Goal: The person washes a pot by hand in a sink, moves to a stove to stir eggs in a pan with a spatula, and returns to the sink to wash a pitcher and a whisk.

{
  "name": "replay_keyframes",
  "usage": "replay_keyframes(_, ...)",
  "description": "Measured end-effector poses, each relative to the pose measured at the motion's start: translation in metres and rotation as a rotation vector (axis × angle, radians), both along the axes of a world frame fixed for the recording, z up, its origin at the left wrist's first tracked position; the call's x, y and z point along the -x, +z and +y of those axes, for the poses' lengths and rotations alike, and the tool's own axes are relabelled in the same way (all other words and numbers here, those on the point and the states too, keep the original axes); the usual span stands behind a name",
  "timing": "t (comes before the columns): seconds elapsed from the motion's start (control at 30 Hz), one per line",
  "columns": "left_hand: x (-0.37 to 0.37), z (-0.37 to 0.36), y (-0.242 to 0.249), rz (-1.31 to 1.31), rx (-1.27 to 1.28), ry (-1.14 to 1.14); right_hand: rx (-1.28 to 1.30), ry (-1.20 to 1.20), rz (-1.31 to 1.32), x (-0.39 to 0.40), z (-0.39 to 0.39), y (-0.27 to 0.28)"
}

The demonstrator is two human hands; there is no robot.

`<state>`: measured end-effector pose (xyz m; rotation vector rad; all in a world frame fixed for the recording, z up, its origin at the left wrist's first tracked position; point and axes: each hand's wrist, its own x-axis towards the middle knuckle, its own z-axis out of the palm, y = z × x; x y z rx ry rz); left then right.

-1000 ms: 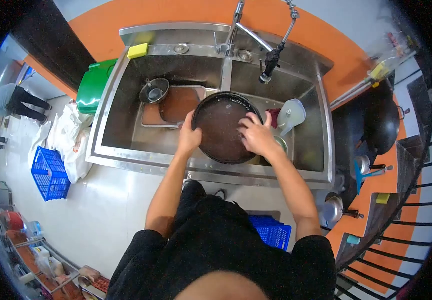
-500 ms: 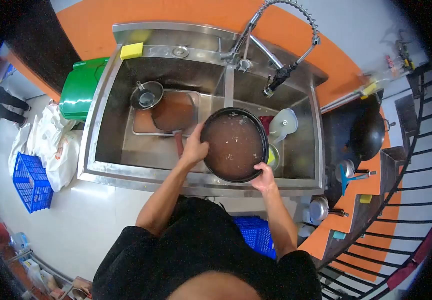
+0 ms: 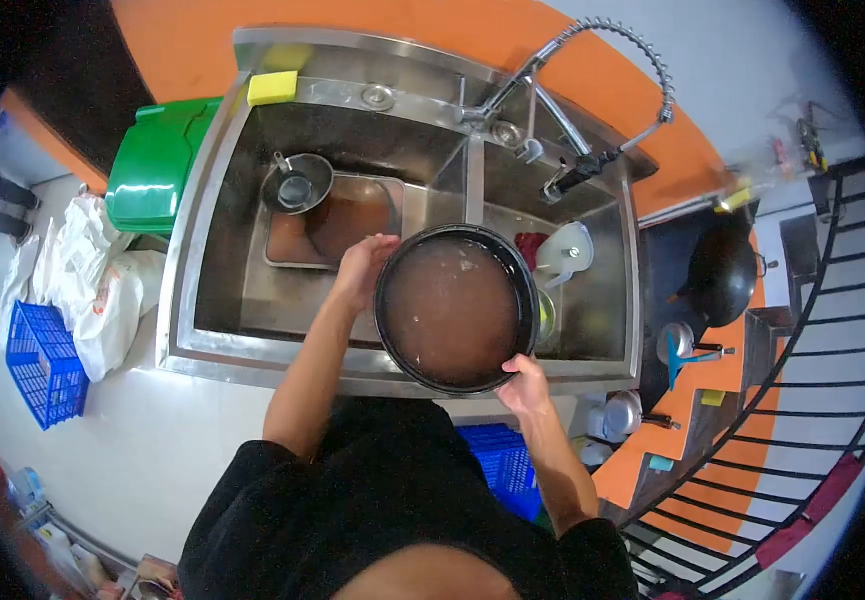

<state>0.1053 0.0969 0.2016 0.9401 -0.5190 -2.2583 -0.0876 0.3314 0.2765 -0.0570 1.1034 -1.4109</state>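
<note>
A round black pan [image 3: 456, 310] full of murky brown liquid, with small pale bits in it, is held over the front of the sink near the divider. My right hand [image 3: 525, 385] grips its lower right rim, thumb on top. Against the pan's left side is my left hand [image 3: 361, 272]; its fingers run along the wall and partly out of sight. In the left basin, a rectangular metal tray [image 3: 271, 245] holds brown liquid and a submerged round pan whose handle is hidden by my left arm. A small dark pan [image 3: 298, 185] rests at the tray's far left corner.
The steel sink [image 3: 253, 350] has a spring-hose faucet [image 3: 578, 170] at the back. A translucent white jug [image 3: 565, 252] and a dark red cloth [image 3: 530, 248] lie in the right basin. A yellow sponge [image 3: 273, 88] sits on the back left ledge. A green bin [image 3: 158, 175] stands left.
The black pan has come closer to my body and slightly left. My left hand has shifted from a thumb-over-rim grip to lying along the pan's side. The head view has moved a little.
</note>
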Motion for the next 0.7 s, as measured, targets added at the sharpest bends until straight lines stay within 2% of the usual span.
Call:
replay_keyframes(0.03, -0.001, -0.009, -0.033, 0.036, -0.093, -0.003, -0.014, 0.003, -0.033, 0.0, -0.001, -0.001)
replay_keyframes(0.2, -0.018, -0.015, -0.062, -0.092, -0.187, 0.081, -0.068, 0.043, -0.106, -0.019, -0.017, 0.02)
replay_keyframes(0.3, -0.017, -0.025, -0.133, -0.064, -0.25, 0.107, -0.085, 0.122, -0.12, -0.027, -0.024, 0.026)
replay_keyframes(0.37, -0.022, -0.025, -0.135, -0.024, -0.28, 0.103, -0.118, 0.092, -0.075, -0.034, -0.029, 0.027)
replay_keyframes(0.47, -0.018, -0.025, -0.131, -0.167, -0.206, 0.103, -0.17, 0.075, -0.122, -0.037, -0.035, 0.026)
replay_keyframes(0.53, -0.009, -0.024, -0.126, -0.069, -0.264, 0.275, -0.179, 0.121, -0.054, -0.044, -0.039, 0.035)
replay_keyframes(0.63, -0.004, -0.024, -0.117, 0.085, -0.255, 0.335, -0.185, 0.166, 0.032, -0.045, -0.041, 0.037)
replay_keyframes(0.7, -0.005, -0.023, -0.104, 0.02, -0.225, 0.295, -0.185, 0.167, 0.052, -0.046, -0.04, 0.035)
